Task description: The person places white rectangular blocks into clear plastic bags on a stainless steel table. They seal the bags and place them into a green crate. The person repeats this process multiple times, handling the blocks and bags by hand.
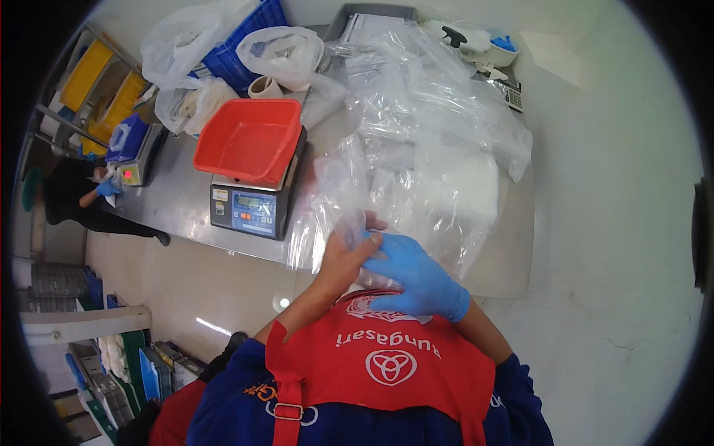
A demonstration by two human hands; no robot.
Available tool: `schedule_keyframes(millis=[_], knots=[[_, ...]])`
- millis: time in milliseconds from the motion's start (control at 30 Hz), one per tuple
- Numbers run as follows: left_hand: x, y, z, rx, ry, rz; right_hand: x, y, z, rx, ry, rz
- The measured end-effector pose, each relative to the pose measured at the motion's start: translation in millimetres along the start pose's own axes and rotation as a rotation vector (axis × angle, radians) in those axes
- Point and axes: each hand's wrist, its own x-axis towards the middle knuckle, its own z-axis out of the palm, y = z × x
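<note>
My left hand (348, 253), bare, has its fingers around part of a clear plastic bag (340, 195) at the table's front edge. Against it lies my right hand (418, 273) in a blue glove, its fingers partly behind the left thumb; whether it grips the plastic I cannot tell. More clear plastic bags (424, 100) are heaped beyond and to the right of my hands. Left of the hands stands a digital scale (251, 214) with a red plastic basin (251, 136) on its platform.
The steel table (173, 195) carries a blue crate (240, 50), filled plastic bags (189, 47), a cardboard roll (264, 88), a grey tray (379, 10) and a calculator (513, 97). At the far left, a co-worker's blue-gloved hand (107, 188) is beside another scale (136, 167).
</note>
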Motion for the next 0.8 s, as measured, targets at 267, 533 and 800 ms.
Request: schedule_keyframes(millis=[267,533,800], knots=[[-31,5,-77,-0.026,0.353,0.0,-177,126,36,-0.523,0.61,1.096],[-37,9,-42,0.034,0.125,-0.024,-61,36,3,0.025,0.576,0.697],[-20,-13,-50,0.1,0.362,0.128,-17,32,53,-0.06,0.296,0.42]])
